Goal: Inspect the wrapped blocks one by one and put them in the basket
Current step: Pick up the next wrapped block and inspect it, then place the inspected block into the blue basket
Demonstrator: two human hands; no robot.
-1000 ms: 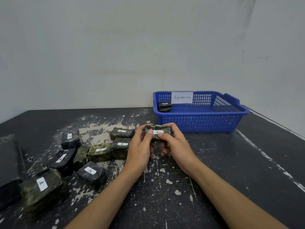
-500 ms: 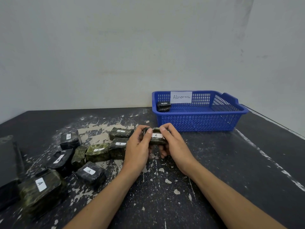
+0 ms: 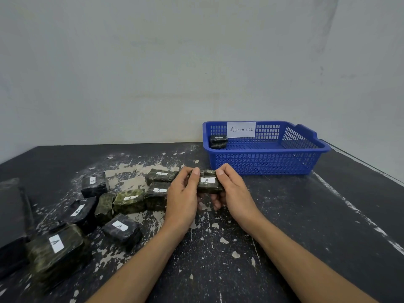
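Observation:
A dark green wrapped block (image 3: 207, 181) with a white "A" label is held just above the table between my left hand (image 3: 182, 196) and my right hand (image 3: 235, 193), one at each end. Behind my hands stands the blue plastic basket (image 3: 264, 162), tagged "Abnormal", with one wrapped block (image 3: 218, 141) in its back left corner. Several more labelled wrapped blocks (image 3: 129, 201) lie in a loose cluster on the table to the left of my hands; the nearest (image 3: 156, 194) is right beside my left hand.
The black table (image 3: 306, 226) has scuffed, paint-chipped patches. A large dark wrapped block (image 3: 13, 224) lies at the far left edge. A grey wall rises right behind the basket, and the table's right edge runs diagonally past the basket.
The held block has tilted a little in my hands, showing its labelled face more squarely. Both hands stay in nearly the same spot.

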